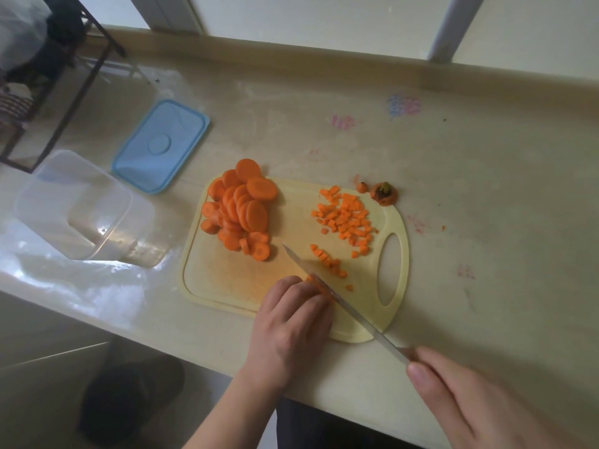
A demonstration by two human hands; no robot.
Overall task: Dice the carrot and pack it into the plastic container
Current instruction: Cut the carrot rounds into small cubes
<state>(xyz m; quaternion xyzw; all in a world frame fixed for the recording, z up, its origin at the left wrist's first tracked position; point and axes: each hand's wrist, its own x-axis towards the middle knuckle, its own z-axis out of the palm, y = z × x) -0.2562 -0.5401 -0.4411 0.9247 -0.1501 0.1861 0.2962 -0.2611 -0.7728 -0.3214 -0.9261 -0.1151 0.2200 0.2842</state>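
Dicing under way at lower centre, knife (340,303) gripped in right hand (479,400)
Left hand (291,322) curled over carrot strips (319,288) to steady them; slices (238,212) heaped mid-frame, dice (345,218) pushed aside right, container (77,205) waiting far left

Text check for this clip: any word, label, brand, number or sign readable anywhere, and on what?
None readable.
Blue lid: a round embossed mark, no legible letters.
Countertop: pink and blue scribbles, too blurred to read as text.
Plastic container, cutting board and knife: no print visible.
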